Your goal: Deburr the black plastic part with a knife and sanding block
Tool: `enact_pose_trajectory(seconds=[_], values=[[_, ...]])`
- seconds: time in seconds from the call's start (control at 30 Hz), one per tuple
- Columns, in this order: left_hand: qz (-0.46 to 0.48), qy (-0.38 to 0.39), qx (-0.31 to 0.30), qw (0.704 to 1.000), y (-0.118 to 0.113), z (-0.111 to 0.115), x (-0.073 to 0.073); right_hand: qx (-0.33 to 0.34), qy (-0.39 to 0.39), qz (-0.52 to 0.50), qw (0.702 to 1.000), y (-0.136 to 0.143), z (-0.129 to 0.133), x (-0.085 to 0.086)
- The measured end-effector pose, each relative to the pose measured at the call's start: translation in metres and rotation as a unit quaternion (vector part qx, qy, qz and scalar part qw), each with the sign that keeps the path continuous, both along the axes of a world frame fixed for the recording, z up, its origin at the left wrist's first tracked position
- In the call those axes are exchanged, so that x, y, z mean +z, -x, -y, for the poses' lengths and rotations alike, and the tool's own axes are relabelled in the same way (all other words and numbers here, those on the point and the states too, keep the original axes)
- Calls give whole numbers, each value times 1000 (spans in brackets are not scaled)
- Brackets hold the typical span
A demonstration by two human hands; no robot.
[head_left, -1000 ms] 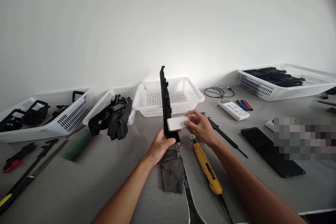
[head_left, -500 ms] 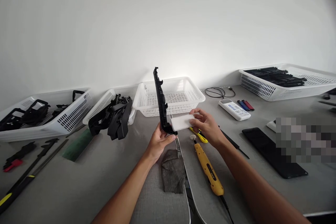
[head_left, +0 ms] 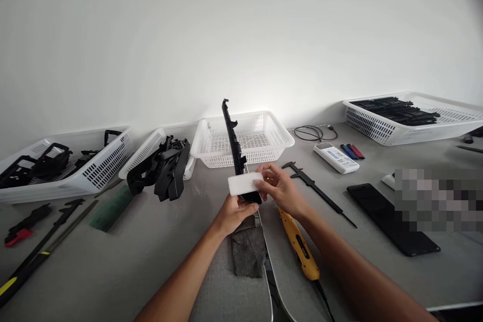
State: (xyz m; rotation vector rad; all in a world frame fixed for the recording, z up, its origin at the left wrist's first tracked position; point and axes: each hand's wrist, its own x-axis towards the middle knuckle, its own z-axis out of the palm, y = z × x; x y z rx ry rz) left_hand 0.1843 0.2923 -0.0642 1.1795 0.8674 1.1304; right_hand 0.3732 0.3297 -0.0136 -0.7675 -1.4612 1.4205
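My left hand (head_left: 236, 213) is closed round the lower end of a long black plastic part (head_left: 234, 143), which stands up at a slight tilt. Pinched in my right hand (head_left: 277, 185) is a flat white block (head_left: 243, 183). The block lies across the lower part of the black piece and hides some of it; whether the two touch I cannot tell. Below my hands a dark grey cloth (head_left: 249, 250) lies on the table, and a yellow power tool (head_left: 300, 246) is to its right.
Behind my hands is a white basket (head_left: 241, 156). Baskets of black parts stand at the left (head_left: 109, 166), centre left (head_left: 151, 133) and far right (head_left: 400, 136). To the right lie a caliper (head_left: 317, 188), a white device (head_left: 336, 157) and a black phone (head_left: 392, 219).
My right hand has moved left with the white block, from beside the black part to across its lower end. The black part has tilted and shifted slightly. The caliper shows more.
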Motion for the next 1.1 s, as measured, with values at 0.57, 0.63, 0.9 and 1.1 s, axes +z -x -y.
enact_pose_trajectory(seconds=[0.57, 0.63, 0.9, 1.1], values=[[28, 12, 10, 999, -2, 0, 3, -26, -34, 72, 996, -9, -5, -3], [37, 11, 2, 999, -2, 0, 8, -99, -41, 76, 991, -14, -9, -5], [85, 28, -5, 996, -2, 1, 16, -106, 4, -38, 994, -24, -14, -3], [89, 32, -15, 995, -2, 2, 20, 16, 49, 29, 998, -20, -6, 3]])
